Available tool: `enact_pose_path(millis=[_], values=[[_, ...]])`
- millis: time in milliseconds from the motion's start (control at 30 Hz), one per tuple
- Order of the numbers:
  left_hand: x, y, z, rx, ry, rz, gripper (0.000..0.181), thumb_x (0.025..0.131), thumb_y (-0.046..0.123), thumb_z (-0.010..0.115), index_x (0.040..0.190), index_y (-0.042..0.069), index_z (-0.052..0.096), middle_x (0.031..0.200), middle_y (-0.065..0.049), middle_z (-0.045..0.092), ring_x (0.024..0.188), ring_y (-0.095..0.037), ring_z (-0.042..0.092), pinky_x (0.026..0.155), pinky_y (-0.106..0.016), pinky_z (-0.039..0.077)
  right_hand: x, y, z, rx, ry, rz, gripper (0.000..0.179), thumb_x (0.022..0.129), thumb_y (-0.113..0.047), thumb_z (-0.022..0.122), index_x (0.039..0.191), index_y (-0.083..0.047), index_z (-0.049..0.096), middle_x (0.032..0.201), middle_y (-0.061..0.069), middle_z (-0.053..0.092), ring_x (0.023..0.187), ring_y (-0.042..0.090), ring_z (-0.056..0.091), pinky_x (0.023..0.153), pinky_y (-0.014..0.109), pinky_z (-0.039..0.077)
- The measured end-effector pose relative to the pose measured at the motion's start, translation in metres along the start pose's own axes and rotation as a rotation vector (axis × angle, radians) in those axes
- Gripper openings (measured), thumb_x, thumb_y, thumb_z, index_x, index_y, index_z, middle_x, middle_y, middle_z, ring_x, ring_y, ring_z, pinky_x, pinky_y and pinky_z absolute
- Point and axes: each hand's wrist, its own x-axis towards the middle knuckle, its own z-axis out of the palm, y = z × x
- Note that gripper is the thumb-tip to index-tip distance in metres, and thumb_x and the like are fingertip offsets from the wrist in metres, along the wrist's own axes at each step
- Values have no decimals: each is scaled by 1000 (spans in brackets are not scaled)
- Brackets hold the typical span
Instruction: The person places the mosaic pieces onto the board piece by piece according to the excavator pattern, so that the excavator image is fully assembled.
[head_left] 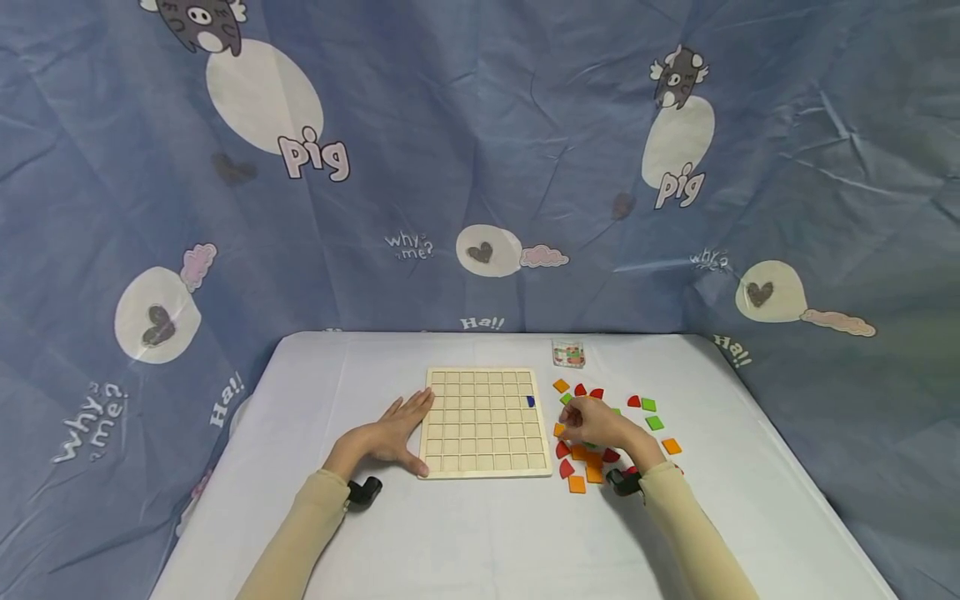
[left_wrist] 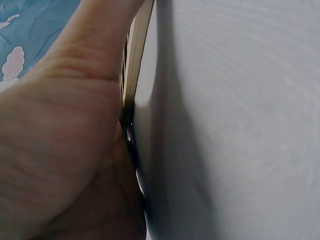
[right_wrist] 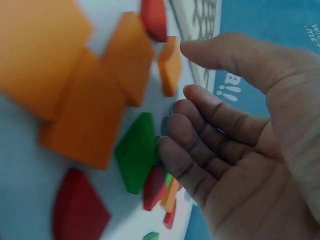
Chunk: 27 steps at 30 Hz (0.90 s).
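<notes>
A pale wooden grid board [head_left: 487,423] lies on the white table, with a dark blue piece [head_left: 531,402] in a cell near its right edge. My left hand [head_left: 393,429] rests at the board's left side, fingers stretched out along the edge and thumb at the near corner. Right of the board, my right hand [head_left: 596,423] hovers low among scattered coloured pieces. Seen from the right wrist, its thumb and bent fingers stand apart with nothing between them. The thumb tip is close to a small orange piece [right_wrist: 171,67]; a green piece [right_wrist: 138,152] lies beside the fingertips.
Orange squares [head_left: 577,484], red quarter-round pieces [head_left: 566,469] and green squares [head_left: 655,423] lie about the right hand, some overlapping. A small clear packet [head_left: 567,354] with coloured bits sits behind them. A blue printed cloth [head_left: 495,167] hangs behind the table.
</notes>
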Motion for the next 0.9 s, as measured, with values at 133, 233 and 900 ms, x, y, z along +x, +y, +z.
enact_pose_path(millis=[133,233,900], values=[[-1,0,0,3,-2,7,140,58,65,80,154,2,1,163,-14,-4,151,-32,-3,122,-52,-3,-2,2,4,5,0,-11,26,80,-21,79,95,-9,62,81,-2,59,72,13,53,65,22,50],[-1,0,0,-1,-2,12,139,59,64,80,154,1,1,163,-15,-5,151,-33,-3,122,-53,-2,-2,2,6,15,1,-9,25,80,-20,79,95,-10,62,82,-2,59,72,13,53,66,22,49],[-1,-1,0,8,-3,8,138,60,65,80,154,1,0,163,-14,-5,151,-32,-3,122,-52,-2,1,-7,12,-16,7,41,21,79,-19,79,91,-13,64,79,-2,58,72,14,53,66,22,50]])
